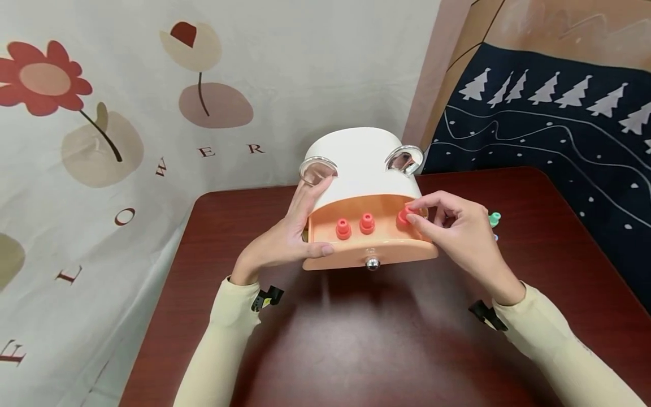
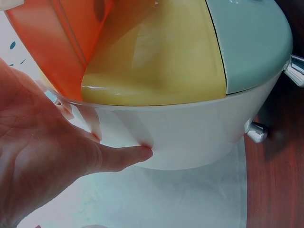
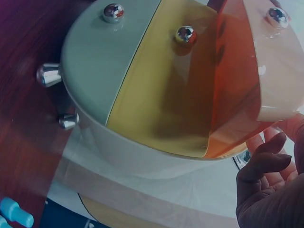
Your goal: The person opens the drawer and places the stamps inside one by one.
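Note:
A white drawer chest (image 1: 363, 152) stands on the table with its top orange drawer (image 1: 346, 259) pulled out. Two small red stepped pegs (image 1: 343, 229) stand upright in the drawer, left of a third red peg (image 1: 404, 218). My right hand (image 1: 460, 226) pinches that third peg between thumb and fingertips at the drawer's right end. Spread along the chest's left side, my left hand (image 1: 290, 234) has its thumb on the drawer's front edge and its fingers against the white casing. Beneath, a yellow drawer (image 2: 161, 61) and a green drawer (image 2: 251, 42) are closed.
Small teal pegs (image 1: 494, 219) lie on the table (image 1: 356, 339) right of the chest, partly behind my right hand. Silver ring handles (image 1: 405, 159) rise from the casing, and round silver knobs (image 1: 373, 264) stick out in front. Printed cloth hangs behind.

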### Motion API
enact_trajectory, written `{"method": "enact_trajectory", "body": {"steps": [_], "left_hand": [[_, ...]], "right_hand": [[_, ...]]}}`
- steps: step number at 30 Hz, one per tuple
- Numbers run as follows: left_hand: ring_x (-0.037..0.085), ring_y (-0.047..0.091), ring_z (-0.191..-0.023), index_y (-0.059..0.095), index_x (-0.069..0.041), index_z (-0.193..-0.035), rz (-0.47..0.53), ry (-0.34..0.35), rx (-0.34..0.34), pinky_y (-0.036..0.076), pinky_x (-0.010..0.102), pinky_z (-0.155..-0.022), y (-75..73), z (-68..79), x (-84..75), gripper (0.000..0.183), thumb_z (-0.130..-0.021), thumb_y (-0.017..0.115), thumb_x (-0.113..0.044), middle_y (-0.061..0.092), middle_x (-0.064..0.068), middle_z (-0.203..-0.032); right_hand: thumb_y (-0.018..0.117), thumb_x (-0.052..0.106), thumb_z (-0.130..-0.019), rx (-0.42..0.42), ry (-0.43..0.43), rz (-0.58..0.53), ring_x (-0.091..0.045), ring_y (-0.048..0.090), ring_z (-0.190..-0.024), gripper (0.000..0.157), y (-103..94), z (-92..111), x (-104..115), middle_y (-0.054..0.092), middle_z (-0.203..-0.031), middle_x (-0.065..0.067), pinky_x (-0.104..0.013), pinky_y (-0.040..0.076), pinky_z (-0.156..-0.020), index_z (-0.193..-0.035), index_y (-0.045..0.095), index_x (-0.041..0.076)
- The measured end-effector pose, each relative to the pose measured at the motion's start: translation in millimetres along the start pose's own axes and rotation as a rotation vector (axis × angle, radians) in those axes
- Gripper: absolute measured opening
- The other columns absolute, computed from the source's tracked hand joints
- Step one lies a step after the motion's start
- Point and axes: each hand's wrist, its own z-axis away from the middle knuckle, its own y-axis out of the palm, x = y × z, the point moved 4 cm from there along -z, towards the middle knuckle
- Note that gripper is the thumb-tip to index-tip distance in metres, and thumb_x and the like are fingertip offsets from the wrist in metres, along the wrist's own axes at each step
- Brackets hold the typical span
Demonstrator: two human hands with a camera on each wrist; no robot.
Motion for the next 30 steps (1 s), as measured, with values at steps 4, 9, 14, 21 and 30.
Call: {"method": "enact_trajectory", "body": {"steps": [4, 9, 14, 21, 30], "left_hand": [[0.02, -0.01, -0.164, 0.011, -0.023, -0.177, -0.01, 0.006, -0.004, 0.005, 0.063, -0.127, 1.0, -0.4, -0.5, 0.118, -0.09, 0.061, -0.087, 0.012, -0.004, -0.179], [0.02, -0.005, -0.164, 0.013, -0.024, -0.176, -0.011, 0.012, -0.023, 0.009, 0.061, -0.127, 0.1, 0.4, -1.5, 0.118, -0.09, 0.062, -0.087, 0.015, -0.002, -0.177], [0.02, -0.006, -0.163, 0.013, -0.024, -0.176, -0.005, 0.017, -0.023, 0.009, 0.062, -0.127, -0.1, 1.2, -1.4, 0.117, -0.09, 0.062, -0.086, 0.015, -0.003, -0.177], [0.02, -0.014, -0.164, 0.011, -0.023, -0.176, -0.02, 0.029, -0.01, -0.001, 0.061, -0.128, 0.1, -1.7, -1.4, 0.117, -0.092, 0.06, -0.086, 0.012, -0.006, -0.179], [0.022, -0.003, -0.164, 0.015, -0.018, -0.175, -0.025, 0.075, -0.032, 0.009, 0.06, -0.128, -1.3, -2.8, -2.5, 0.117, -0.092, 0.06, -0.086, 0.017, -0.001, -0.177]], "right_hand": [[0.091, 0.015, -0.093, 0.047, -0.047, 0.07, -0.017, 0.05, -0.059, 0.018, 2.7, -5, 2, 0.063, -0.07, 0.003, -0.026, 0.036, -0.046, -0.109, 0.086, 0.022], [0.092, 0.013, -0.092, 0.094, -0.121, 0.157, -0.015, 0.048, -0.057, 0.02, 5.2, -12, 7, 0.059, -0.065, 0.009, -0.026, 0.034, -0.046, -0.107, 0.087, 0.024], [0.092, 0.013, -0.092, 0.113, -0.142, 0.181, -0.014, 0.047, -0.057, 0.022, 6.8, -14, 7, 0.06, -0.067, 0.014, -0.026, 0.034, -0.048, -0.109, 0.087, 0.025], [0.091, 0.011, -0.092, 0.058, -0.108, 0.131, -0.016, 0.05, -0.059, 0.022, 5.3, -7, 2, 0.073, -0.084, 0.012, -0.026, 0.036, -0.048, -0.111, 0.086, 0.021], [0.09, 0.001, -0.089, -0.14, -0.142, 0.031, -0.01, 0.054, -0.063, 0.024, -0.6, 12, 3, 0.069, -0.076, 0.003, -0.019, 0.042, -0.055, -0.109, 0.084, 0.012]]}}
